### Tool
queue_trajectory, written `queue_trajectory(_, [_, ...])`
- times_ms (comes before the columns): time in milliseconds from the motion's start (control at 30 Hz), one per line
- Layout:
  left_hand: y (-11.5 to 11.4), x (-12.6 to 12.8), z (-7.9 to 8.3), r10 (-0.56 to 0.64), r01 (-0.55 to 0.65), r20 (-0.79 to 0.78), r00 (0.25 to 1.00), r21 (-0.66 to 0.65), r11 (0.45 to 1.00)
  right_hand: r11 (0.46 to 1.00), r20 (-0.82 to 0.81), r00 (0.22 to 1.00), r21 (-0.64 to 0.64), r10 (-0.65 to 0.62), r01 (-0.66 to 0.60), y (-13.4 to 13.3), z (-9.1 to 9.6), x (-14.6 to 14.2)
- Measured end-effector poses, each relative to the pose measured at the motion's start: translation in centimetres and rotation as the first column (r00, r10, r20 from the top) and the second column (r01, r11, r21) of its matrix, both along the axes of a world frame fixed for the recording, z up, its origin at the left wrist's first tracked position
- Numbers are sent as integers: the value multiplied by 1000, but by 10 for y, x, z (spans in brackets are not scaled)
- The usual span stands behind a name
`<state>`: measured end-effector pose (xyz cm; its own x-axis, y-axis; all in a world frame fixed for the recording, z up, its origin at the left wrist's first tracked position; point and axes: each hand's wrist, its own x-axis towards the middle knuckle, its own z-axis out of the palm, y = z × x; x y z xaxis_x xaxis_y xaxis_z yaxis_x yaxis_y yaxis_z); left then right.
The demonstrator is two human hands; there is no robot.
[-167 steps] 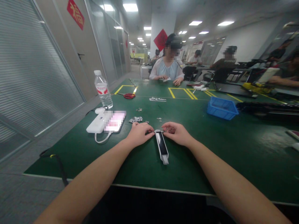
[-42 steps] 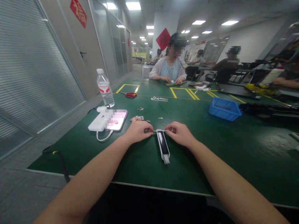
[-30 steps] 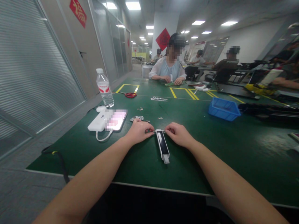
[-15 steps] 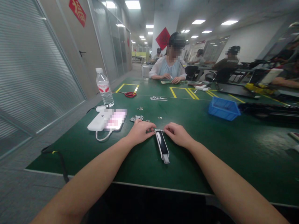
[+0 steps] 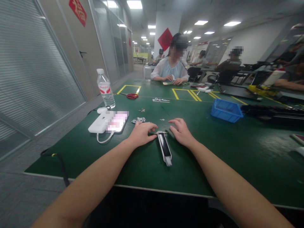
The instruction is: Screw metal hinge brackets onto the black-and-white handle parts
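Left hand (image 5: 142, 134) rests on the table, fingers curled, tips closed on what looks like a thin metal pin (image 5: 155, 133) at the far end of a slim black-and-white device (image 5: 164, 148). The pin is too small to make out in detail. Right hand (image 5: 181, 132) is open with fingers spread, holding nothing, just right of the device's far end and apart from it. The device lies flat, lengthwise away from the person, between the two forearms, near the front-middle of the table (image 5: 213, 155). Judgement: the pinch wants to stay low and steady so the pin keeps in line with the device's end. The free hand would do best bracing the device's body, since it could slide on the smooth top. Loose washers (image 5: 162, 120) and a small hinge (image 5: 138, 120) lie just beyond the knuckles and are easily swept off by a careless wrist. The surface is a dark green mat with yellow tape boxes (image 5: 187, 93) further out. To the left are a phone (image 5: 118, 122), a white power bank (image 5: 98, 125) and a water bottle (image 5: 105, 93); red scissors (image 5: 131, 96) lie beyond, and a blue bin (image 5: 225, 110) sits to the right. It is a long room with ceiling lights and glass partitions at left. A person in a light top (image 5: 169, 70) is seated across, hands on the table, with others further back.
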<state>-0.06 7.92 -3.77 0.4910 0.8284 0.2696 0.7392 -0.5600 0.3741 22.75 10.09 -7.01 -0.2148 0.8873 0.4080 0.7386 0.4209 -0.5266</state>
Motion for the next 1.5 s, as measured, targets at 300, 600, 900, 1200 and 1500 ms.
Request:
queue_trajectory(300, [-4, 0, 0, -32, 32, -11, 999, 28, 999, 992, 194, 978, -91, -72, 91, 21, -12, -6])
queue_trajectory(600, [-4, 1, -1, -23, 23, -10, 1000, 23, 999, 986, 269, 955, -78, -124, 150, 20, -4, -17])
queue_trajectory(900, [-3, 0, -1, -40, 41, -18, 999, 30, 999, 994, 155, 983, -29, -102, 108, 27, -11, -8])
queue_trajectory(1200, [-4, 0, 0, -51, 52, -12, 999, 26, 998, 994, 176, 979, -12, -106, 109, 22, -6, -10])
queue_trajectory(1500, [-2, -2, -2, -62, 63, -22, 998, 24, 998, 1000, 189, 982, -6, -7, 8, 6, 12, 1])
